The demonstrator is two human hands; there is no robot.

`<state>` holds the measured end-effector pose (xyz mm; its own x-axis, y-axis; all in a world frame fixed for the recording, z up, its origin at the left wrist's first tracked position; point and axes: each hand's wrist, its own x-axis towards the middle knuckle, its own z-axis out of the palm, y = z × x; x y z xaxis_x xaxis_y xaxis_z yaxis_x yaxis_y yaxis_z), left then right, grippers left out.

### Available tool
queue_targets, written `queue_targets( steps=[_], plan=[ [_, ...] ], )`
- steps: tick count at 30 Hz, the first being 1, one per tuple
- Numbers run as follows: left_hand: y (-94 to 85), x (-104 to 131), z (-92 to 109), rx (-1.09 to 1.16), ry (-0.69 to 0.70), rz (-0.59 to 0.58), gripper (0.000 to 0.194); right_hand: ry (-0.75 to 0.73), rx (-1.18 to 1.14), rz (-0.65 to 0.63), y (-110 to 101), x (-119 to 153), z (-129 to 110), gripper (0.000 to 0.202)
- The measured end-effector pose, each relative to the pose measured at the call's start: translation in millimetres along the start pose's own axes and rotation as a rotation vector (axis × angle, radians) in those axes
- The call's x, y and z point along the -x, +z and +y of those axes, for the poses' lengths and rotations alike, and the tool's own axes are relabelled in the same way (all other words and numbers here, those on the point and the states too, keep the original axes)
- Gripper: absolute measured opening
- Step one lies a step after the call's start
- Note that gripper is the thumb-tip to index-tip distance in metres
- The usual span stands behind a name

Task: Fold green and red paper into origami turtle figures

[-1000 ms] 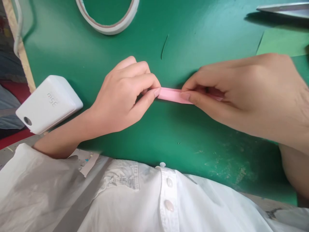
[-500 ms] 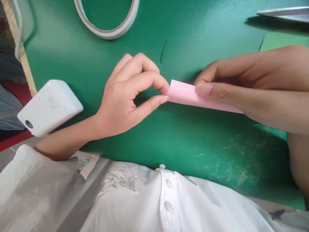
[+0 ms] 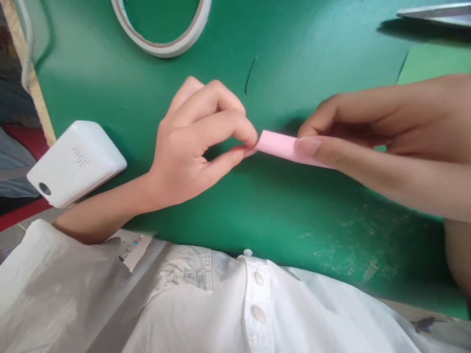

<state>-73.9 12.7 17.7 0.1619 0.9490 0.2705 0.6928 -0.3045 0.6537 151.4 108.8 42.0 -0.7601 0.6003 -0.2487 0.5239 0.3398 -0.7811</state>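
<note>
A narrow folded strip of pink paper [image 3: 277, 142] is held above the green tabletop between both hands. The thumb and index finger of my left hand [image 3: 200, 135] pinch its left end. My right hand [image 3: 382, 132] grips it farther along, thumb on top and fingers behind. The strip's right part is hidden by my right thumb and palm. Its upper edge shows a fold, and the strip tilts slightly down to the right.
A roll of white tape [image 3: 172, 50] lies at the top. A white power bank [image 3: 75, 164] sits at left by my forearm. At upper right are a metal blade [image 3: 437, 13] and light green paper [image 3: 437, 61]. A thin green thread [image 3: 250, 75] lies between.
The right end of the pink strip has turned, so less of it shows beneath my right hand. My right thumb has shifted slightly lower. My left hand keeps its pinch.
</note>
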Motion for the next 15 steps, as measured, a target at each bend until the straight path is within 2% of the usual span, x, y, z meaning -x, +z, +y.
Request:
queue_targets(
  steps=[3, 8, 12, 15],
  plan=[
    [1.5, -1.4, -1.4, -0.057, 0.037, 0.03, 0.016, -0.138, 0.123, 0.021, 3.7, 4.4, -2.2, 0.038],
    [-0.2, -2.7, -2.6, -0.153, 0.003, -0.038, 0.016, -0.259, 0.332, 0.104, 11.5, 12.2, -3.7, 0.022],
    [-0.7, -0.3, -3.9, -0.146, 0.119, -0.029, 0.019, -0.331, 0.662, 0.158, 21.1, 23.3, -13.4, 0.03],
    [-1.4, 2.2, -4.7, -0.186, 0.168, -0.072, 0.017, -0.502, 0.857, 0.231, 30.6, 28.2, -20.2, 0.032]
  ],
)
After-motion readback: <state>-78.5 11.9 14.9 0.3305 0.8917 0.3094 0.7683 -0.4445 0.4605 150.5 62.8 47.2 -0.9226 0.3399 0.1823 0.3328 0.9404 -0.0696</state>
